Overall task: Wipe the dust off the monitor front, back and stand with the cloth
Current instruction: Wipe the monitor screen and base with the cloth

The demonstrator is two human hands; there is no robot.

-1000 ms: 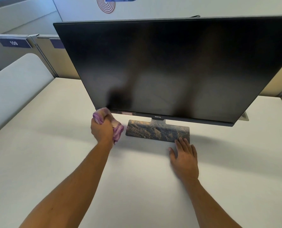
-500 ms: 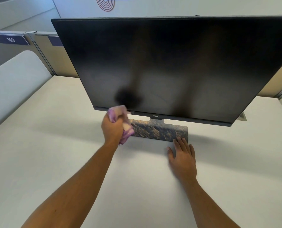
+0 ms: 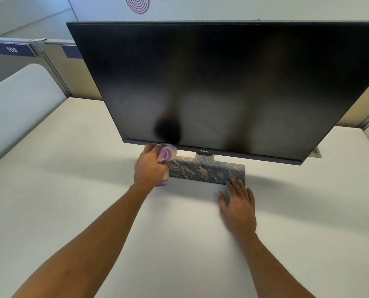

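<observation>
A large black monitor [image 3: 233, 82] with a dark screen stands on a white desk [image 3: 71, 190], tilted toward me. Its flat stand base [image 3: 205, 172] looks dusty and mottled. My left hand [image 3: 150, 168] grips a bunched purple cloth [image 3: 166, 154] against the monitor's bottom bezel, left of the logo and over the left end of the base. My right hand [image 3: 238, 203] lies flat on the desk with straight fingers, the fingertips touching the base's front right corner. The back of the monitor is hidden.
Grey and beige cubicle partitions [image 3: 56, 67] stand behind the desk, one with a blue label reading 109 [image 3: 12, 49]. A rounded white divider [image 3: 17, 100] rises along the desk's left side. A small grey object [image 3: 316, 152] shows behind the monitor's right lower corner.
My left hand with the cloth has slid to the right along the bottom bezel, from its left corner toward the logo. My right hand has stayed on the desk at the base.
</observation>
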